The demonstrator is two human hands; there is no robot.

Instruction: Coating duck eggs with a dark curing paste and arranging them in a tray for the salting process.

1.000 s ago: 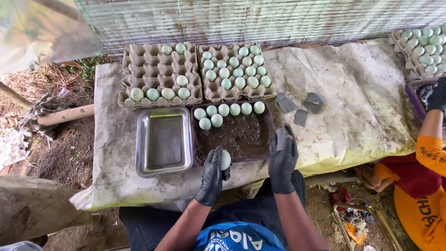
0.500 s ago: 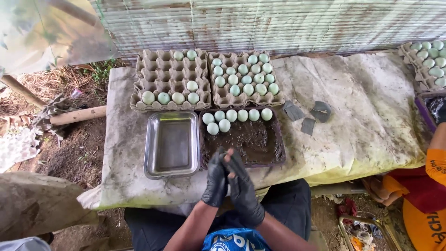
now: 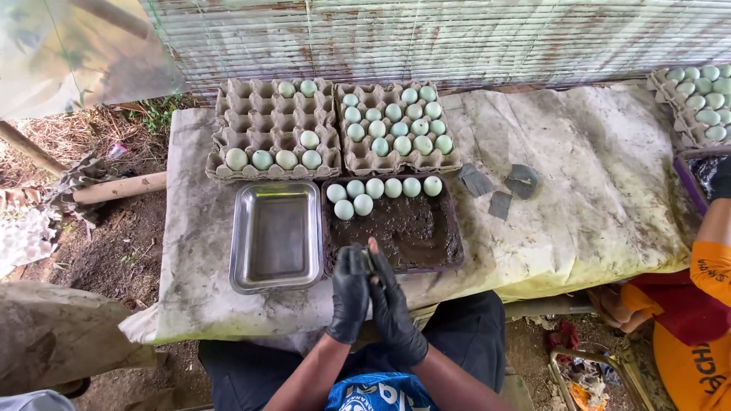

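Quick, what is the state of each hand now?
Left hand: closed around something small pressed between both palms; what it is cannot be told.
Right hand: closed against the same thing.

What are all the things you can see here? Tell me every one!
Left egg tray: one, brown cardboard, back left of table, six pale green eggs.
Right egg tray: one, brown cardboard, beside it, mostly full.
Metal pan: one, silver, front left.
Mud tray: one, dark, beside the pan, seven pale eggs along its far edge.
Grey pieces: three, right of the mud tray.
Table cloth: one, dirty white.
More eggs: far right tray.
Another person: orange sleeve, right edge.
Left hand, right hand: black gloves, pressed together over the mud tray's near edge.
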